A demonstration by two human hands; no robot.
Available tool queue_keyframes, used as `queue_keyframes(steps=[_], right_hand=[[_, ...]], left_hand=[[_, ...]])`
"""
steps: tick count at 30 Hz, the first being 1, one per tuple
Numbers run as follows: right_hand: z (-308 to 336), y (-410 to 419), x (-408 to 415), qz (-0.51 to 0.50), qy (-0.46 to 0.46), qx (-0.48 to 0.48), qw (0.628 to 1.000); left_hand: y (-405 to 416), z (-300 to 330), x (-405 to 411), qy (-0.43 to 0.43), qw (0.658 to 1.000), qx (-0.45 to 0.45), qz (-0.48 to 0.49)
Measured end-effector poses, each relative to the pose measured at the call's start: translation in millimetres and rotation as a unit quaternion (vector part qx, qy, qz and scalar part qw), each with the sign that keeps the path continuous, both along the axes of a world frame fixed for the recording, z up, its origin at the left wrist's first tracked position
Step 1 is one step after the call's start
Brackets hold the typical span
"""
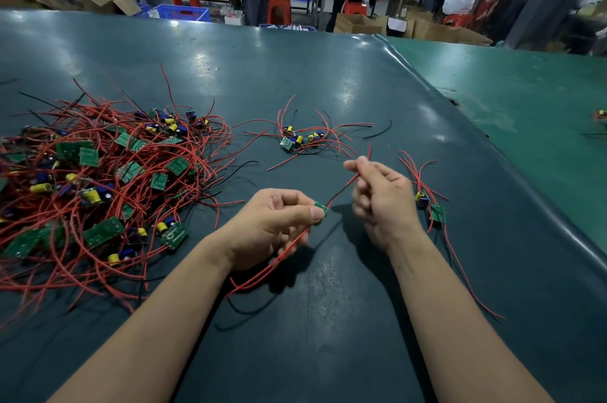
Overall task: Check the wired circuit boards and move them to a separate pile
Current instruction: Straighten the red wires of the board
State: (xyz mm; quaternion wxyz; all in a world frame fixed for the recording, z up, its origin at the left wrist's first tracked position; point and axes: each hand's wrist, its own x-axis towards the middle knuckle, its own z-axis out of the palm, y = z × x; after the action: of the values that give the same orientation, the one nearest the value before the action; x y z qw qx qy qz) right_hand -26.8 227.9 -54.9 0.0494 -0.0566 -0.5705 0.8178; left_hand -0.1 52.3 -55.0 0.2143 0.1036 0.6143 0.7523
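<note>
Nearest, left hand: the left hand (274, 225) is seen with fingers curled, and a small green circuit board with red wires (321, 210) is pinched between thumb and fingers, just above the table.
Right hand: the right hand (382, 202) is held beside the left, fingers curled, and one thin red wire (345, 189) from the held board is pinched near its far end and pulled up straight.
Loose wires: more red wires from the held board are seen hanging under the left hand onto the dark green table mat (328, 320).
Right side: a small board with a yellow part and long red wires (433, 210) is laid just beside the right hand.
Left side: a big tangled heap of green boards and red wires (98, 179) is spread near the left hand.
Further back: a small pile of wired boards (300, 138) is placed past both hands, well apart from the big heap.
Far away: red plastic stools (279, 8) and standing people are seen.
</note>
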Motion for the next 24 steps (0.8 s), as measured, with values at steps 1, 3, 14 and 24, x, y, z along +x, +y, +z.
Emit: queue_keyframes(steps=[1,3,14,24], right_hand=[[0,1,-2,-0.024,0.0,-0.009,1.0],[0,1,-4,-0.06,0.002,-0.037,0.998],[-1,-9,22,0.211,0.022,0.214,0.954],[4,-6,22,0.196,0.011,0.267,0.944]], left_hand=[[-1,0,1,0.002,1.0,-0.005,-0.011],[-2,1,1,0.006,1.0,-0.009,-0.022],[-6,-8,-6,0.044,0.997,0.047,0.049],[-25,0,-3,0.075,0.995,-0.058,-0.03]])
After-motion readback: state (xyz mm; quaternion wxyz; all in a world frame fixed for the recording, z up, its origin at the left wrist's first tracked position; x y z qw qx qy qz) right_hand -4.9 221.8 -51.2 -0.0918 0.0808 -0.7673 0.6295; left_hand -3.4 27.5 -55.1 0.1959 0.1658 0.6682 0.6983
